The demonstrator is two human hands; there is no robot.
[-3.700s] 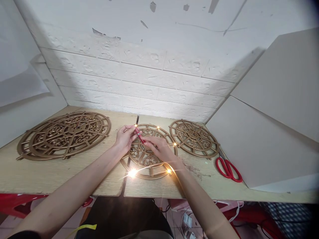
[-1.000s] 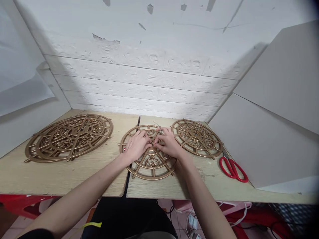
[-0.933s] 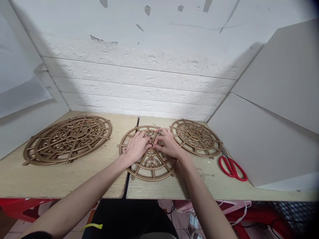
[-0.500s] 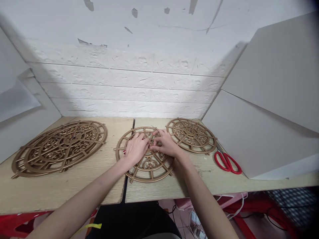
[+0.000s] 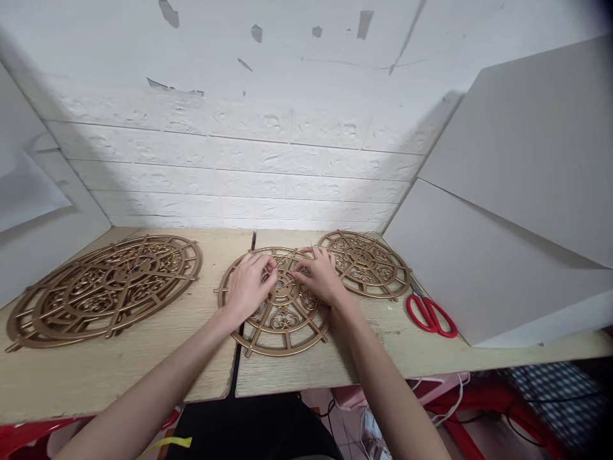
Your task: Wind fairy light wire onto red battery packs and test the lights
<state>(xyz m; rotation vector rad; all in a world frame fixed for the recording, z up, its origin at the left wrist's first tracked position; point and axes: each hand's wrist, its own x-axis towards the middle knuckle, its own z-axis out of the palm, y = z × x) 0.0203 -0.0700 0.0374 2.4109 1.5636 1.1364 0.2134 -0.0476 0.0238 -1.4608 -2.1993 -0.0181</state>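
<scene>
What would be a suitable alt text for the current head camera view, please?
Two bare hands, left and right, work with pinched fingers over the middle of a round gold openwork panel on a pale wooden table. Similar panels lie on both sides, with red-handled scissors at the right.

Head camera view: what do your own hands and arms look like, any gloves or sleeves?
The left hand and right hand wear no gloves. Neither wrist shows a watch or band. The left forearm and right forearm are uncovered, with no sleeve in view.
</scene>
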